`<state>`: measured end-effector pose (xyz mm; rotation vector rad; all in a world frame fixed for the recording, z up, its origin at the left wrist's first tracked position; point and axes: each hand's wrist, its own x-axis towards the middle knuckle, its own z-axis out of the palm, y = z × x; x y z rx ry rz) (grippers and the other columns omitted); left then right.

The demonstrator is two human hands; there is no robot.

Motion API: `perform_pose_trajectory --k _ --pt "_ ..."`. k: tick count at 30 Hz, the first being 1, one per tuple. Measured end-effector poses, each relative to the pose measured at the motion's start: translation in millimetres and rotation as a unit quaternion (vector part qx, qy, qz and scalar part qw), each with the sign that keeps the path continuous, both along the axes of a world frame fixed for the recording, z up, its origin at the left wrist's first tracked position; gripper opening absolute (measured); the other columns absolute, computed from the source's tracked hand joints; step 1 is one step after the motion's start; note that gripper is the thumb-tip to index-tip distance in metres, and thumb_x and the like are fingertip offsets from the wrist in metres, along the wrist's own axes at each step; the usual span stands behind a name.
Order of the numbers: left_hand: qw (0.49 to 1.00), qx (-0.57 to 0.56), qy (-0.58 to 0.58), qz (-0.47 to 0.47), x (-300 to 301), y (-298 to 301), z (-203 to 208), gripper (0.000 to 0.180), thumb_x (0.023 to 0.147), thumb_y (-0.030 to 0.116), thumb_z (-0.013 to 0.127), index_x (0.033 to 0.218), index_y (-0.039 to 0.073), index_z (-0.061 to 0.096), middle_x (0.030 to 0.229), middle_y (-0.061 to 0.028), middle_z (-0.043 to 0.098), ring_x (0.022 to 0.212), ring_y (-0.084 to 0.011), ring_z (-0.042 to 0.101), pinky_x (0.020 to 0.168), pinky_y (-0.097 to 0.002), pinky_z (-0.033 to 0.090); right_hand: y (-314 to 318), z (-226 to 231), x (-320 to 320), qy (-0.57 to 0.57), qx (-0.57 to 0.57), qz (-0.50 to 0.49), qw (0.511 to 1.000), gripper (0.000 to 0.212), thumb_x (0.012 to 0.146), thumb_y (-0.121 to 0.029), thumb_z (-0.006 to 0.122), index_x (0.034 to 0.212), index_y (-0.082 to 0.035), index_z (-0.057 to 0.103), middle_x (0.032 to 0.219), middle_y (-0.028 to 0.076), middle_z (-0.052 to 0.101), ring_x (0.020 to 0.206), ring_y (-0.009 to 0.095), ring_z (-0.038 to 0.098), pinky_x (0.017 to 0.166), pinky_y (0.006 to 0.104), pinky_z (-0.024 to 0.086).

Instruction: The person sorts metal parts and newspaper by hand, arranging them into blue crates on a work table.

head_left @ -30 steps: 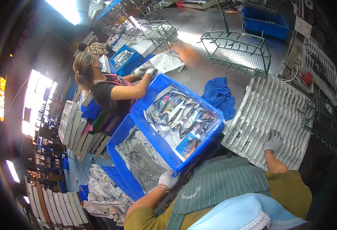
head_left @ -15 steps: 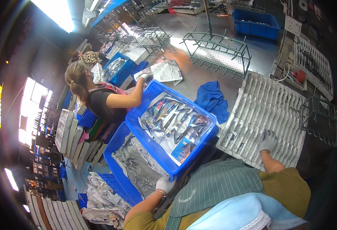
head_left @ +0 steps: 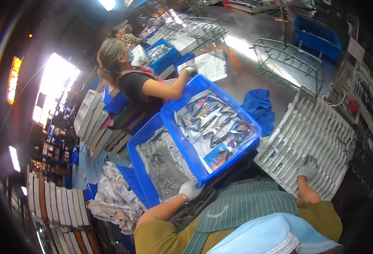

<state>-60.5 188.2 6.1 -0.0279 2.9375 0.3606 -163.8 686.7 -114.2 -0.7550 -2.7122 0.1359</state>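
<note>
Head view: the left hand (head_left: 190, 190) is at the near corner of the upper bin (head_left: 233, 103); whether its fingers are clamped on the rim cannot be told. The right hand (head_left: 307, 167) lies on the ridged tray (head_left: 290, 131); whether it pinches anything cannot be told. Parts (head_left: 212, 120) lie on paper inside the upper bin, so laying-in appears partly done. The lower bin (head_left: 139, 167) holds grey wrapping. The quantity left cannot be established.
</note>
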Motion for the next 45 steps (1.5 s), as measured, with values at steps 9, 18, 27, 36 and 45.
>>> perform_pose_trajectory --k 9,18,27,36,45 --pt "1.0 -0.008 0.004 -0.007 3 -5 -4 0.034 0.082 0.04 0.054 0.076 0.007 0.061 0.075 -0.0159 0.063 0.07 -0.0333 0.061 0.065 -0.0426 0.05 3 -6 -1 0.001 0.034 0.018 0.999 0.033 0.092 -0.034 0.04 0.11 -0.016 0.062 0.113 0.006 0.057 0.109 0.025 0.049 0.092 0.0398 0.039" --pt "1.0 -0.004 0.024 -0.008 4 -3 -5 0.034 0.081 0.038 0.057 0.07 0.007 0.061 0.069 -0.0154 0.059 0.065 -0.0319 0.06 0.061 -0.0415 0.049 -1 -3 -3 -0.014 0.03 0.004 0.999 0.031 0.09 -0.033 0.044 0.109 -0.016 0.061 0.114 0.005 0.057 0.111 0.025 0.048 0.094 0.0394 0.038" --pt "1.0 -0.009 0.014 -0.01 2 -2 -2 0.034 0.081 0.039 0.056 0.071 0.007 0.061 0.07 -0.0157 0.06 0.065 -0.0332 0.06 0.062 -0.0416 0.049 -3 8 0 -0.028 0.012 0.002 1.0 0.031 0.09 -0.032 0.043 0.11 -0.016 0.061 0.116 0.005 0.056 0.113 0.025 0.046 0.095 0.0391 0.037" --pt "1.0 -0.007 0.017 -0.008 2 -2 -1 0.033 0.08 0.038 0.058 0.07 0.007 0.061 0.07 -0.0159 0.059 0.066 -0.033 0.06 0.062 -0.0412 0.049 -7 14 -2 -0.046 -0.012 -0.007 0.999 0.032 0.089 -0.031 0.043 0.113 -0.017 0.059 0.119 0.006 0.054 0.116 0.025 0.045 0.096 0.0403 0.035" --pt "1.0 0.005 -0.009 0.0 3 -5 -5 0.031 0.081 0.037 0.057 0.075 0.008 0.062 0.074 -0.0162 0.061 0.07 -0.0335 0.06 0.065 -0.0416 0.049 -4 1 -1 -0.014 0.006 0.005 1.0 0.03 0.088 -0.03 0.045 0.11 -0.017 0.061 0.115 0.008 0.055 0.112 0.027 0.047 0.094 0.0412 0.035"
